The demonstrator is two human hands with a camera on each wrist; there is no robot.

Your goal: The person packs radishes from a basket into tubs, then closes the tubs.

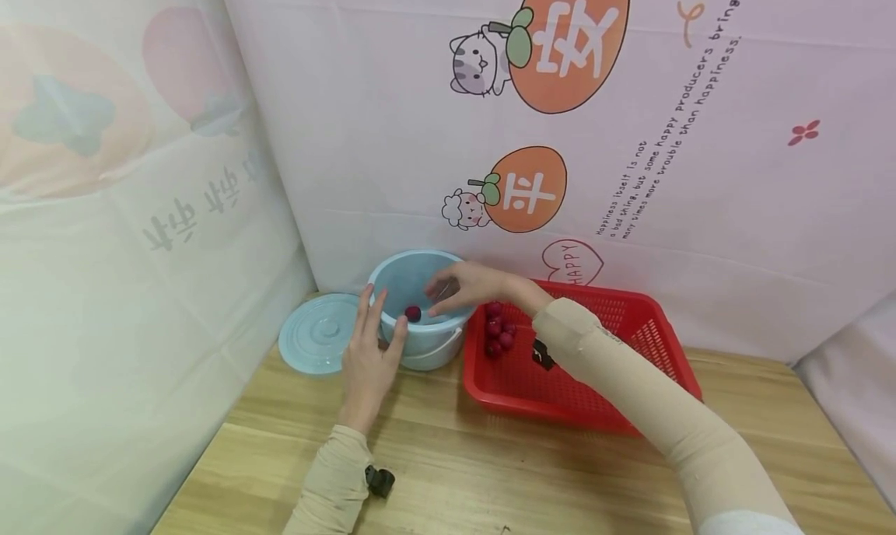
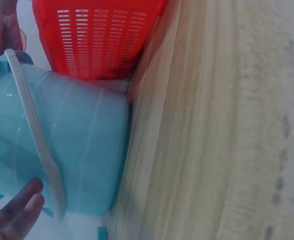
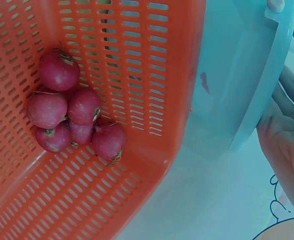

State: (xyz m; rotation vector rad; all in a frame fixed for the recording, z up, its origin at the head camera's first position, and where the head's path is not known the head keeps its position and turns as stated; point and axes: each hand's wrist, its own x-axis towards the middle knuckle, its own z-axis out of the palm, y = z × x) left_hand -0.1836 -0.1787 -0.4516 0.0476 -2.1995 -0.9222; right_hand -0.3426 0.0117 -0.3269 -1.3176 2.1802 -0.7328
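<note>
A light blue bucket [image 1: 428, 347] with a pale handle stands upright on the table. Over its mouth is my right hand [image 1: 470, 283], thumb and fingers parted and bent downward, with nothing seen between them. One red radish [image 1: 413, 314] shows within the bucket's opening, just left of those fingertips. My left hand [image 1: 369, 362] spreads its fingers along the bucket's near left side, fingertips at the rim. In the left wrist view, two of its fingers [image 2: 22, 205] lie by the bucket's handle [image 2: 34, 122]. Several round red radishes [image 3: 62, 107] are heaped in a corner of the red basket [image 3: 151, 145].
The red perforated basket [image 1: 553, 410] sits right beside the bucket, under my right forearm. A round blue lid [image 1: 315, 340] lies left of the bucket. Behind them hangs a printed white cloth [image 1: 392, 131], and another cloth [image 1: 140, 325] closes off the left side.
</note>
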